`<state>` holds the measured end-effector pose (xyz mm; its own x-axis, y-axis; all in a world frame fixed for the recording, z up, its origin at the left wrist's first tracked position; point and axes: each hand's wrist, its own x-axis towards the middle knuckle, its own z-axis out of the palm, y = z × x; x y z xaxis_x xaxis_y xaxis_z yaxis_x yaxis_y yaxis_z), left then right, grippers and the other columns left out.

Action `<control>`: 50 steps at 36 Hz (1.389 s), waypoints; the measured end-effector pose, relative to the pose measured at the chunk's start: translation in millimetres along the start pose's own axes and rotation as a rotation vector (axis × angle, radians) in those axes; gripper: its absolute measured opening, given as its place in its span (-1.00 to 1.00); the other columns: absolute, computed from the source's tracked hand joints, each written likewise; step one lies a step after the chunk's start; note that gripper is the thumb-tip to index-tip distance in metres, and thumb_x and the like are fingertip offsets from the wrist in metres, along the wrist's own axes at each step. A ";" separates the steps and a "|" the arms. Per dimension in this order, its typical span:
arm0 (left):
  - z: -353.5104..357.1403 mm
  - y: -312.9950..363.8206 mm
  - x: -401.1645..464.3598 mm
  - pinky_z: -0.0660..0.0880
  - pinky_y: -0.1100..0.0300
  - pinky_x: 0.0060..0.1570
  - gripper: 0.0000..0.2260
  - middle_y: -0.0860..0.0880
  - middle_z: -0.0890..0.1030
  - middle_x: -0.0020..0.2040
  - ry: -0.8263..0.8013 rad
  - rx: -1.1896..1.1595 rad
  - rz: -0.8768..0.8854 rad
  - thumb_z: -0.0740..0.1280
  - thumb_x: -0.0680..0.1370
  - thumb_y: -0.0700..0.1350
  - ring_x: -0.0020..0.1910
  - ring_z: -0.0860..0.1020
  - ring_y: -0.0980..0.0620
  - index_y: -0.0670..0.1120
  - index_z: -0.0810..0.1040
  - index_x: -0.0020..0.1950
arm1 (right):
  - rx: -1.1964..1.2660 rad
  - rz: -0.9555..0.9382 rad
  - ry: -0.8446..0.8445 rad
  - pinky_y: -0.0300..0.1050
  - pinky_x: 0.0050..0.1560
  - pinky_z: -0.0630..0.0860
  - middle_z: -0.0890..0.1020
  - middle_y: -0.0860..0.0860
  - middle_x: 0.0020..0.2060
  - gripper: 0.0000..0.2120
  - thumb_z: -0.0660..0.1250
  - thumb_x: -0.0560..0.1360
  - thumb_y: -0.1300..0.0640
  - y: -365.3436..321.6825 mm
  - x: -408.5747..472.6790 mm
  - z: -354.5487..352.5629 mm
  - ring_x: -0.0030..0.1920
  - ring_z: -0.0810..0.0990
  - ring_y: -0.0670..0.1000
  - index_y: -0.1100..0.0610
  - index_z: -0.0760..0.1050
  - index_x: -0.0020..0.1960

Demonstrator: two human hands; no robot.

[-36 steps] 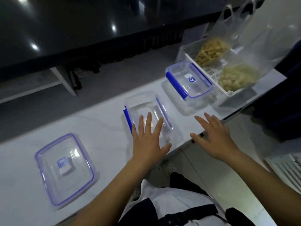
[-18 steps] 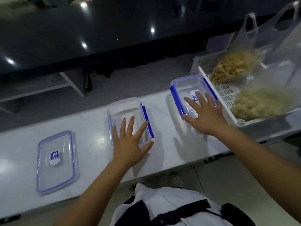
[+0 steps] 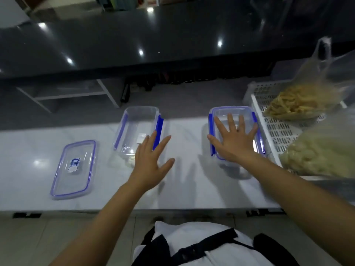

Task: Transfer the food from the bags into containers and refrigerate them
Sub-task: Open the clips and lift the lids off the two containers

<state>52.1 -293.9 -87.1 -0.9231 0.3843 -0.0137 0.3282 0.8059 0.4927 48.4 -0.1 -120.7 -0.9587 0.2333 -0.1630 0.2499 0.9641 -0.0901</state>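
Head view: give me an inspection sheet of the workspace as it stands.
Surface: white counter, glossy.
Job's things: open container, empty; loose lid flat to its left; lidded container; two bags of food, yellow strips and pale pieces, in the white basket.
Clutter: nothing seen.
Hands: left hand open over the open container's near corner; right hand flat on the lidded container.
Cables: nothing seen.
Surroundings: dark glossy table beyond; tiled floor below.

Both forearms are bare, with no sleeves, watch or rings visible. The torso wears a white top. Black straps with a buckle cross it.
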 end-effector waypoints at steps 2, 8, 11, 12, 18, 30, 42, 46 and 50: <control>12.1 16.0 -5.6 0.01 -0.18 0.57 -0.43 0.05 -0.02 0.66 -0.030 -0.087 0.013 0.25 0.62 0.19 0.63 -0.06 -0.03 0.33 0.06 0.57 | 0.001 -0.020 -0.002 0.54 0.35 -0.31 -0.24 0.01 0.62 -0.23 -0.46 0.38 -0.51 -12.0 -8.4 0.9 0.58 -0.31 0.22 -0.28 -0.38 0.55; 31.5 47.0 -11.4 0.24 0.17 0.41 -0.55 0.28 0.24 0.51 -0.002 -0.573 -0.170 0.26 0.63 0.13 0.46 0.24 0.28 0.40 0.20 0.46 | 0.061 -0.053 -0.074 0.48 0.43 -0.31 -0.25 0.01 0.62 -0.26 -0.43 0.43 -0.44 -62.4 -57.1 -3.2 0.58 -0.33 0.20 -0.24 -0.34 0.57; 32.1 53.8 -13.3 0.39 0.14 0.33 -0.73 0.28 0.41 0.38 0.110 -0.866 -0.354 0.24 0.65 0.11 0.37 0.39 0.22 0.42 0.36 0.30 | 0.332 -0.081 -0.114 0.37 0.50 -0.28 -0.13 -0.08 0.63 -0.22 -0.33 0.41 -0.46 -74.7 -83.2 -15.2 0.61 -0.23 0.08 -0.26 -0.14 0.60; 31.3 53.1 -13.7 0.43 0.07 0.34 -0.76 0.23 0.45 0.36 0.144 -0.928 -0.424 0.25 0.66 0.09 0.37 0.42 0.15 0.37 0.41 0.29 | 0.441 -0.090 -0.102 0.32 0.53 -0.23 -0.08 -0.10 0.63 -0.23 -0.26 0.42 -0.47 -72.3 -90.8 -20.8 0.62 -0.19 0.06 -0.26 -0.06 0.59; 24.9 38.6 -26.7 0.65 0.00 0.02 -0.69 -0.01 0.64 0.21 -0.065 -1.021 -0.626 0.41 0.59 -0.03 0.18 0.62 -0.01 0.09 0.54 0.33 | 1.128 0.081 -0.038 -0.05 0.36 0.36 0.32 -0.12 0.52 -0.46 0.39 0.53 -0.15 -10.2 -103.7 -40.9 0.49 0.29 -0.06 -0.30 0.33 0.46; 22.3 18.2 -37.3 0.66 -0.03 -0.11 -0.50 -0.10 0.73 0.05 -0.251 -1.099 -0.573 0.55 0.40 -0.05 0.02 0.71 -0.11 0.08 0.56 0.32 | 1.489 0.351 -0.371 -0.06 -0.30 0.64 0.74 0.08 -0.11 -0.53 0.46 0.49 0.27 21.1 -107.9 -14.9 -0.13 0.75 0.08 -0.03 0.52 0.34; 22.0 -2.3 -42.8 0.66 -0.06 -0.12 -0.58 -0.20 0.71 0.08 -0.269 -1.184 -0.568 0.46 0.52 -0.21 0.03 0.70 -0.18 0.07 0.58 0.35 | 1.548 0.320 -0.402 -0.04 -0.31 0.64 0.74 0.11 -0.11 -0.57 0.41 0.52 0.33 19.8 -107.0 -9.5 -0.18 0.75 0.10 0.00 0.55 0.32; 21.0 -5.4 -44.3 0.66 -0.08 -0.10 -0.59 -0.21 0.69 0.12 -0.300 -1.225 -0.563 0.46 0.52 -0.19 0.10 0.68 -0.21 0.10 0.59 0.34 | 1.544 0.312 -0.417 -0.04 -0.29 0.64 0.73 0.14 -0.06 -0.60 0.36 0.56 0.34 25.2 -109.0 -8.7 -0.16 0.74 0.11 0.00 0.55 0.32; 22.7 -7.7 -44.8 0.66 -0.08 -0.08 -0.60 -0.22 0.69 0.12 -0.298 -1.198 -0.573 0.40 0.58 -0.22 0.09 0.69 -0.19 0.09 0.55 0.38 | 1.573 0.318 -0.438 -0.04 -0.26 0.64 0.73 0.15 -0.04 -0.61 0.33 0.57 0.34 27.3 -109.0 -6.3 -0.15 0.74 0.10 0.00 0.55 0.31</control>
<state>95.6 -307.1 -110.0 -0.7417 0.3355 -0.5808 -0.5982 0.0608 0.7990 158.8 1.6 -99.3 -0.8053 0.0691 -0.5888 0.5601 -0.2369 -0.7938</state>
